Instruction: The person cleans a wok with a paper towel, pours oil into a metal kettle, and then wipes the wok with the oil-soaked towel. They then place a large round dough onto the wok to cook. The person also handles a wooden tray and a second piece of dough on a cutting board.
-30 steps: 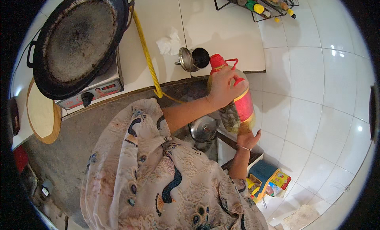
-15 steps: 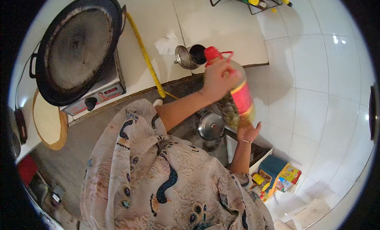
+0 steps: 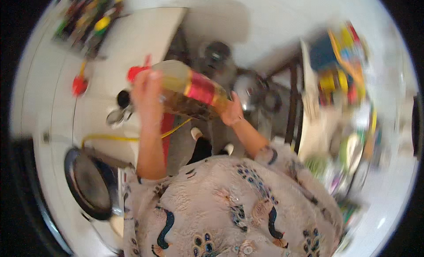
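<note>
A large clear plastic oil bottle (image 3: 201, 91) with a red cap and a red and yellow label is held nearly level in front of my chest. It contains yellowish liquid. My left hand (image 3: 148, 91) is closed around its neck end, just below the red cap (image 3: 137, 73). At the other end, my right hand (image 3: 230, 111) supports the base with the thumb raised. Left of my left hand, a small metal pot (image 3: 117, 117) stands on the counter, its dark round opening (image 3: 123, 98) beside it. Motion smears much of the picture.
A black pan (image 3: 90, 184) sits at lower left, near a yellow hose (image 3: 106, 137). Bottles fill a rack (image 3: 88, 25) at far left. Beyond the oil bottle, a shiny lidded pot (image 3: 247, 89) stands low down. Packages crowd a light shelf (image 3: 311, 106) on the right.
My view and body have turned to the right, so the counter and pan now lie on the left. The oil bottle has swung from steeply tilted to nearly level, still in both hands.
</note>
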Motion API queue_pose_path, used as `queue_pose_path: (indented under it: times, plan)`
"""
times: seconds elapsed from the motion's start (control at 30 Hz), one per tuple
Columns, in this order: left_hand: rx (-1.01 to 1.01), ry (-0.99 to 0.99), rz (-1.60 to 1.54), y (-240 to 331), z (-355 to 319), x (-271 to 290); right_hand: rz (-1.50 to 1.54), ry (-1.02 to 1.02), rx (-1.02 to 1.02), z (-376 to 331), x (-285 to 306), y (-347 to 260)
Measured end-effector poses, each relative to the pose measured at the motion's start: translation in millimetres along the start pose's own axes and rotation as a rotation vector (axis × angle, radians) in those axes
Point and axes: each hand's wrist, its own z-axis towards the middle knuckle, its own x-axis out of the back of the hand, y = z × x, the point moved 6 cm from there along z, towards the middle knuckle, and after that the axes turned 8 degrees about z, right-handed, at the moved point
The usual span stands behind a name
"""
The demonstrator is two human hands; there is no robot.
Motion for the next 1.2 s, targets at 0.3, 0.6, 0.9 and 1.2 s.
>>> queue_pose_path:
  times: [0.3,0.6,0.9,1.2]
  plan:
    - [-0.152,-0.856,-0.308,98,-38,-123,0.261,-0.013,0.301,-53,81,-63]
    - [-0.060,-1.046,-0.583,195,-75,-209,-0.617,0.572,1.213,-205,102,-202]
    - [-0.068,-1.188,-0.173,130,-125,-285,-0.760,0.245,0.962,-248,-27,-201]
    - [-0.204,-1.314,0.081,85,-124,-285,-0.469,0.096,0.582,-173,-46,-190]
